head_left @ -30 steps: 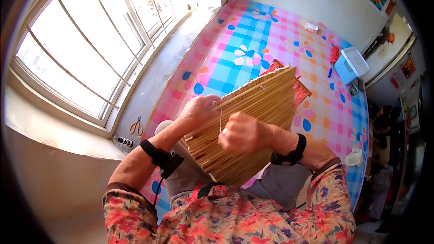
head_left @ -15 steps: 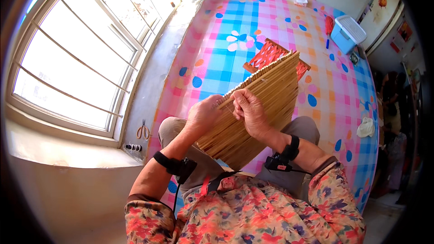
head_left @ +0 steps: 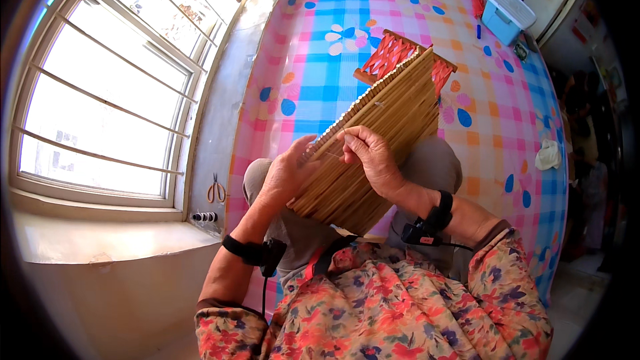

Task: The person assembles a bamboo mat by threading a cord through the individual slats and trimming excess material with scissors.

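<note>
Mat of slender, straw-coloured sticks (head_left: 401, 112) slants beneath the fingers: left hand (head_left: 291, 170) grips its edge; right hand's (head_left: 372, 159) fingertips pinch closed alongside, contents unclear. Steady edge-holding should help.

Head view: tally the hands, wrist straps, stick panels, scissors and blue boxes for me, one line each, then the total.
Left hand and right hand: 2
Wrist straps: 2
Stick panel: 1
Scissors: 1
Blue box: 1
Total: 7

Beyond the right hand (head_left: 372, 160), a checked sheet (head_left: 490, 183) is carrying a red-latticed frame (head_left: 392, 55) — and, farther right, a blue box (head_left: 504, 20) and crumpled white bundle (head_left: 548, 155).
</note>
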Action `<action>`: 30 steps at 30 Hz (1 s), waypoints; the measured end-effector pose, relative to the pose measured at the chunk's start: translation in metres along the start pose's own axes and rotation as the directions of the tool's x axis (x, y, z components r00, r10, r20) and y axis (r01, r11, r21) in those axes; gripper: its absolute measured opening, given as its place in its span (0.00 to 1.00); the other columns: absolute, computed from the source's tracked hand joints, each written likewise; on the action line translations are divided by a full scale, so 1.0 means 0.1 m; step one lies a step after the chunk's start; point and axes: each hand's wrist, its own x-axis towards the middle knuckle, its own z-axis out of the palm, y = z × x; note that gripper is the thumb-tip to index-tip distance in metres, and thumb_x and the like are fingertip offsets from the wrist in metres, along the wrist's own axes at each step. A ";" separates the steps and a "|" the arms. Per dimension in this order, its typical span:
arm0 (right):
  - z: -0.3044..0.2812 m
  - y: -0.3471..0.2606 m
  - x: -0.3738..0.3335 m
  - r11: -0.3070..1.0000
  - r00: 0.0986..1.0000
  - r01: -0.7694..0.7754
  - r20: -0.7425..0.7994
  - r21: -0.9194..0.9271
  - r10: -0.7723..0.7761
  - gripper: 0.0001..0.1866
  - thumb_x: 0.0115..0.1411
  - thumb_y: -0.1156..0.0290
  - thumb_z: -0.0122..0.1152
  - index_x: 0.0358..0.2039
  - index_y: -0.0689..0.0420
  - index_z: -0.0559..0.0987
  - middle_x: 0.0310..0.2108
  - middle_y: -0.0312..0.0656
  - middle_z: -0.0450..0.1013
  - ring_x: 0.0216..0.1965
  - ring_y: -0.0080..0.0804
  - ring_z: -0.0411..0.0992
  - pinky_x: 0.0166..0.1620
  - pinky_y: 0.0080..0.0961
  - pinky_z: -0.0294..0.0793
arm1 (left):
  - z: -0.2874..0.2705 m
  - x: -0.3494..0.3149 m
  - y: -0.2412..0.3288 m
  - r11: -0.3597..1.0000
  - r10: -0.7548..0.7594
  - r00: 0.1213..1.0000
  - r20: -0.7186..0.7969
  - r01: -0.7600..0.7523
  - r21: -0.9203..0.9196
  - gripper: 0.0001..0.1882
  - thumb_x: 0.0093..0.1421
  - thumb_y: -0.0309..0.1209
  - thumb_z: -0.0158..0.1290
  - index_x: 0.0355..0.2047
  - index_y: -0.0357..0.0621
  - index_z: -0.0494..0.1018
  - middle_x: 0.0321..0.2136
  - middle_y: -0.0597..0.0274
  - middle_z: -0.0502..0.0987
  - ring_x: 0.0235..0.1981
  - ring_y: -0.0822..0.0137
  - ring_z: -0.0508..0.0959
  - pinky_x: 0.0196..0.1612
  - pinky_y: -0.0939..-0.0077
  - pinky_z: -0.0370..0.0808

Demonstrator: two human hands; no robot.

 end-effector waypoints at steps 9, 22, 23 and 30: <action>-0.17 -0.13 -0.09 0.614 0.937 0.348 0.234 -0.709 -0.260 0.05 0.59 0.73 0.57 0.36 0.57 0.77 0.27 0.45 0.69 0.29 0.42 0.70 0.34 0.31 0.72 | -0.20 -0.01 0.33 0.992 -0.107 0.982 0.153 0.094 0.090 0.20 0.60 0.32 0.54 0.51 0.36 0.71 0.39 0.53 0.79 0.42 0.69 0.77 0.47 0.74 0.72; -0.19 -0.12 -0.03 0.392 0.857 0.515 0.457 -0.763 -0.237 0.11 0.58 0.71 0.59 0.42 0.52 0.80 0.28 0.45 0.69 0.31 0.45 0.73 0.34 0.34 0.74 | 0.02 -0.05 -0.18 0.999 0.038 0.999 -0.007 -0.038 -0.031 0.19 0.60 0.32 0.54 0.50 0.38 0.71 0.32 0.52 0.80 0.35 0.67 0.79 0.41 0.73 0.74; -0.18 -0.12 -0.02 0.388 0.857 0.515 0.460 -0.765 -0.232 0.11 0.58 0.71 0.59 0.42 0.52 0.80 0.27 0.45 0.69 0.31 0.45 0.73 0.34 0.34 0.74 | 0.02 -0.05 -0.18 0.999 0.037 0.999 -0.006 -0.038 -0.026 0.18 0.60 0.32 0.54 0.50 0.38 0.71 0.32 0.51 0.80 0.34 0.67 0.79 0.40 0.73 0.74; -0.13 -0.14 -0.03 0.406 0.877 0.480 0.442 -0.778 -0.189 0.07 0.57 0.71 0.51 0.35 0.53 0.74 0.30 0.46 0.70 0.34 0.47 0.74 0.36 0.37 0.75 | 0.03 -0.05 -0.12 0.998 0.054 0.998 -0.012 -0.054 -0.027 0.17 0.60 0.29 0.54 0.48 0.38 0.72 0.31 0.50 0.79 0.33 0.64 0.80 0.39 0.72 0.74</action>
